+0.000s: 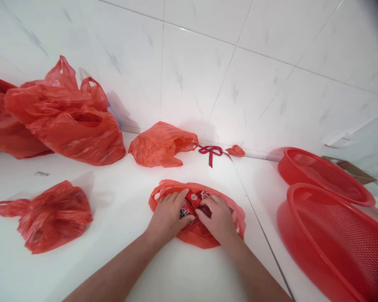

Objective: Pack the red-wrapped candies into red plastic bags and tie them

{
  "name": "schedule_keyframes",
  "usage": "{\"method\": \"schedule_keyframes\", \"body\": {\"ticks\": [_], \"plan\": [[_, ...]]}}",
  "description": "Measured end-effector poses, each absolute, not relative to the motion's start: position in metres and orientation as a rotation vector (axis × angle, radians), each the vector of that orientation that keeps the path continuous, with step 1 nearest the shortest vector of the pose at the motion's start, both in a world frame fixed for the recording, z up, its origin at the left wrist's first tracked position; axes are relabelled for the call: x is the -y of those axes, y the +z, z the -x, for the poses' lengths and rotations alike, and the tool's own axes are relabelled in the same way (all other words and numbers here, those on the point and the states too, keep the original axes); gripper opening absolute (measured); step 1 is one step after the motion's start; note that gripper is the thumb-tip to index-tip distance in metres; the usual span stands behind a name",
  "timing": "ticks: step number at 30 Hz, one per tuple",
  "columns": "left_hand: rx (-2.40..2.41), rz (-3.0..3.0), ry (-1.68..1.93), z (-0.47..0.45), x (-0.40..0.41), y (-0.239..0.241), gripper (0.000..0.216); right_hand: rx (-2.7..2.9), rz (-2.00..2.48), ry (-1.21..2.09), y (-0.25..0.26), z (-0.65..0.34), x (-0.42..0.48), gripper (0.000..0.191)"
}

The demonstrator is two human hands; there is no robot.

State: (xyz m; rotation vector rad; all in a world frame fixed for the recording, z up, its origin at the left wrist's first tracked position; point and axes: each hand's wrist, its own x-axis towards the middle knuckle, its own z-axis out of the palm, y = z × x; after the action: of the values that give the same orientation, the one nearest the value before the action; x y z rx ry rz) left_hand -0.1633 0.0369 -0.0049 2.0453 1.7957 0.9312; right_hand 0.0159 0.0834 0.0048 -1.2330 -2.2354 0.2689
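Observation:
A red plastic bag (pixel 204 242) lies spread on the white tabletop in front of me, with several shiny red packets (pixel 193 198) in its opening. Some carry white and black print too small to read. My left hand (pixel 168 214) grips the packets' left side, thumb and index finger apart around a printed red packet (pixel 184 209). On the other side, my right hand (pixel 219 220) has its fingers curled onto a dark red packet (pixel 204 211). Both hands are partly inside the bag's mouth, and they cover much of the contents.
A knotted red bag (pixel 55 218) sits at left. Large filled red bags (pixel 72 126) stand behind it by the tiled wall. A crumpled bag (pixel 160 144), a dark red ribbon (pixel 211 152) and a small red scrap (pixel 236 150) lie farther back. Red mesh baskets (pixel 330 235) occupy the right.

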Motion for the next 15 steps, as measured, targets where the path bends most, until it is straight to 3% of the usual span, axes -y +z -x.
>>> {"method": "schedule_keyframes", "body": {"ticks": [6, 15], "plan": [[-1.795, -1.988, 1.163, 0.168, -0.039, -0.006, 0.049, 2.359, 1.321, 0.287, 0.008, -0.021, -0.073, 0.037], [-1.857, -1.831, 1.407, 0.175, -0.040, 0.000, 0.026, 2.319, 1.357, 0.361, 0.010, -0.025, -0.070, 0.036]]}}
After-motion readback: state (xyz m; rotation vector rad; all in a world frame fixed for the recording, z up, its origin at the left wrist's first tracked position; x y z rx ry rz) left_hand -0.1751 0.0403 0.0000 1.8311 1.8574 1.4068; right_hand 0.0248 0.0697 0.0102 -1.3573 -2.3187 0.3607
